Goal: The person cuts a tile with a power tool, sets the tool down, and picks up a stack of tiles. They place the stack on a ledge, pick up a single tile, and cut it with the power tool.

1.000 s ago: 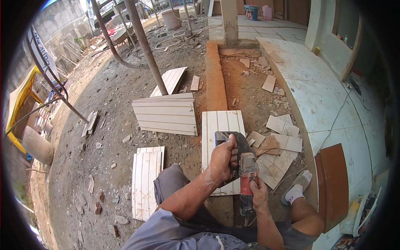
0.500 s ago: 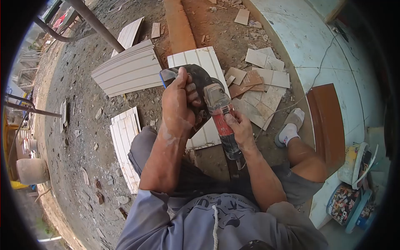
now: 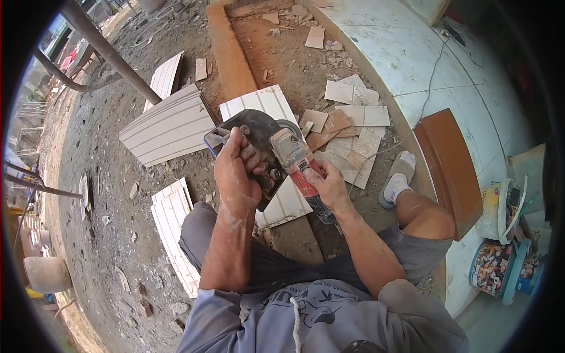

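Note:
My left hand (image 3: pixel 238 176) is closed around the edge of a black metal base plate (image 3: pixel 259 120), its thumb pointing up along it. Round knobs or bolts show on the plate's face. Attached to the plate is an angle grinder (image 3: pixel 305 181) with a grey head and a red body. My right hand (image 3: pixel 331 188) wraps the red body, its thumb near the grinder's head. Both hands hold the tool tilted above a striped white tile (image 3: pixel 288 206), which lies on the ground between my legs. The grinder's disc is not visible.
Stacked striped tiles (image 3: pixel 170 129) and another pile (image 3: pixel 172 226) lie to the left. Broken tile pieces (image 3: pixel 359 150) are scattered right of the tool. A cable (image 3: pixel 432 76) crosses the white tiled ledge (image 3: pixel 406 65), near a brown board (image 3: pixel 450 170) and a printed bucket (image 3: pixel 491 267).
The grinder and plate have turned, showing more of the plate's knobbed face. Both hands sit slightly lower and keep their grip. The surroundings have shifted in view as the head moved.

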`<state>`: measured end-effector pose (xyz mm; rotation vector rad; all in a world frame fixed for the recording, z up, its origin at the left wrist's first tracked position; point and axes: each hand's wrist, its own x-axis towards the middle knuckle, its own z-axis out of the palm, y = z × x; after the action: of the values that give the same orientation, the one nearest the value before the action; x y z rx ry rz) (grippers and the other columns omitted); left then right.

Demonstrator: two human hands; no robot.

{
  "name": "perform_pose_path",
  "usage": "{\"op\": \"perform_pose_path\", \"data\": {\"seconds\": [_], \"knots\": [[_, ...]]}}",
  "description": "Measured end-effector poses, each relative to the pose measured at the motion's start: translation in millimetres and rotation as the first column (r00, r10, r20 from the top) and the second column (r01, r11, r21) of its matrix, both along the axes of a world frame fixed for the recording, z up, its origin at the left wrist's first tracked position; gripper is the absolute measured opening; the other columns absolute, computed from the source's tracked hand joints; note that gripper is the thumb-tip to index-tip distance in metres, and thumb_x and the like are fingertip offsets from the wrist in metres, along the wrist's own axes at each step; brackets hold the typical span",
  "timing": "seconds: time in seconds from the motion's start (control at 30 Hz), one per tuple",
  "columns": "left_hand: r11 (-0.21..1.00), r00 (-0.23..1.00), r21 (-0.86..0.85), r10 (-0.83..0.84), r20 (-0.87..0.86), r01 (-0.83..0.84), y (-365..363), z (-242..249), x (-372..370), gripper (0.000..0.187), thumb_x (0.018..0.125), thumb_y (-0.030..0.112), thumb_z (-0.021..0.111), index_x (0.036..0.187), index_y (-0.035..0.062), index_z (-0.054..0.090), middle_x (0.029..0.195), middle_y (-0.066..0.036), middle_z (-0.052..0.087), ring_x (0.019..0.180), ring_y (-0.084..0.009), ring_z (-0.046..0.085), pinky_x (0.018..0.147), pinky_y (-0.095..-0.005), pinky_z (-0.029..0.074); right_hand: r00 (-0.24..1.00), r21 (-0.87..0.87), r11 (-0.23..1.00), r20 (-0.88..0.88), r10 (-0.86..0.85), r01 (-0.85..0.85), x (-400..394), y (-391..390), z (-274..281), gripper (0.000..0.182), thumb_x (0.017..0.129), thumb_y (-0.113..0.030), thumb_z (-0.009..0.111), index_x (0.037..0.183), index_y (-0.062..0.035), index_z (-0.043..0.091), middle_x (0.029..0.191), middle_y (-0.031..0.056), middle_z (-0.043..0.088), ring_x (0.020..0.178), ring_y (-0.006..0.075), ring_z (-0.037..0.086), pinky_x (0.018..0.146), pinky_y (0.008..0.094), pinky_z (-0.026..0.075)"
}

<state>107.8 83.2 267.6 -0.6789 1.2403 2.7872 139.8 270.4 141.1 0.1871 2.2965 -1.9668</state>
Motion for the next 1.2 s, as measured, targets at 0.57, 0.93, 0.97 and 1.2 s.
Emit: {"op": "perform_pose_path", "data": {"seconds": [0.57, 0.93, 0.97, 1.2], "knots": [[0.993, 0.995, -0.115, -0.037, -0.089, 0.027, 11.6, 7.3, 22.5, 0.035, 0.095, 0.038, 0.057, 0.071, 0.0161, 0.043, 0.057, 0.007, 0.032, 0.047, -0.0063, 0.027, 0.044, -0.0237, 0.023, 0.989, 0.017, 1.0, -0.145, -0.013, 0.016, 22.7, -16.0, 7.3, 0.048, 0.093, -0.038, 0.057, 0.12, 0.0007, 0.049, 0.108, 0.0229, 0.058, 0.1, 0.0367, 0.058, 0.087, 0.0433, 0.045], [0.994, 0.997, -0.112, -0.023, -0.077, 0.014, 13.6, 6.5, 21.5, 0.035, 0.095, 0.039, 0.057, 0.071, 0.0158, 0.044, 0.056, 0.007, 0.031, 0.045, -0.0061, 0.026, 0.043, -0.0236, 0.022, 0.982, 0.123, 0.992, -0.19, -0.01, 0.034, 20.5, -19.6, -3.4, 0.049, 0.095, -0.042, 0.052, 0.12, 0.0007, 0.049, 0.109, 0.0244, 0.056, 0.103, 0.0394, 0.053, 0.089, 0.0461, 0.041], [0.994, 0.998, -0.11, -0.014, -0.069, 0.006, 14.0, 7.6, 21.0, 0.035, 0.095, 0.039, 0.057, 0.071, 0.0158, 0.044, 0.056, 0.008, 0.031, 0.045, -0.0059, 0.026, 0.042, -0.0234, 0.021, 0.981, 0.127, 0.991, -0.192, -0.006, 0.031, 18.9, -19.9, -5.1, 0.049, 0.095, -0.042, 0.052, 0.12, 0.0007, 0.049, 0.109, 0.0244, 0.056, 0.103, 0.0394, 0.053, 0.089, 0.0461, 0.041], [0.994, 0.999, -0.107, -0.01, -0.045, 0.005, 15.9, 3.1, 18.8, 0.034, 0.098, 0.037, 0.052, 0.071, 0.0172, 0.043, 0.056, 0.008, 0.029, 0.048, -0.0053, 0.025, 0.046, -0.0232, 0.023, 0.993, 0.094, 0.994, -0.103, -0.051, 0.06, 14.7, -20.1, -0.3, 0.05, 0.094, -0.044, 0.054, 0.113, 0.0023, 0.053, 0.103, 0.0231, 0.06, 0.097, 0.0375, 0.058, 0.084, 0.0443, 0.045]]}}
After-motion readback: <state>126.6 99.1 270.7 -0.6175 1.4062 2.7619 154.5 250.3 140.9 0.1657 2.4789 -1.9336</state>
